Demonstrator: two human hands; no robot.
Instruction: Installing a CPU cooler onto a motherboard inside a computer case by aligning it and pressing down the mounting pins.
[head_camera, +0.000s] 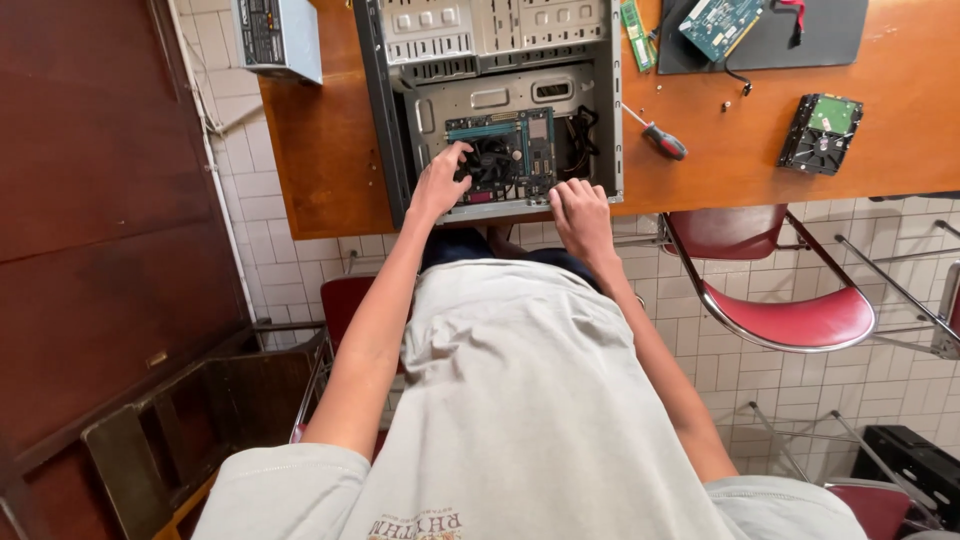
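Your left hand (438, 185) reaches into the open computer case (500, 60) that lies on its side on the wooden surface (320, 150). Its fingers are curled loosely and their tips touch the near left edge of the black cooler fan (492, 160); whether they actually grip it cannot be told from here. The fan sits on the blue motherboard (522, 135), which lies in the near half of the case, with the empty grey drive bays (490, 25) beyond it at the far end.

Your right hand (580, 215) rests knuckles-up on the near rim of the case, just right of the motherboard, fingers bent down over the edge and holding nothing that shows.

To the right of the case a screwdriver (655, 135) with a red and black handle lies on the surface. Farther right lies a bare hard drive (822, 132), circuit side up. At the far right a green circuit board (720, 25) rests on a dark mat (830, 35), with a green memory stick (636, 35) beside the case wall. A grey power supply box (278, 38) stands at the far left corner. A red chair (790, 320) stands to your right on the tiled floor (720, 370).
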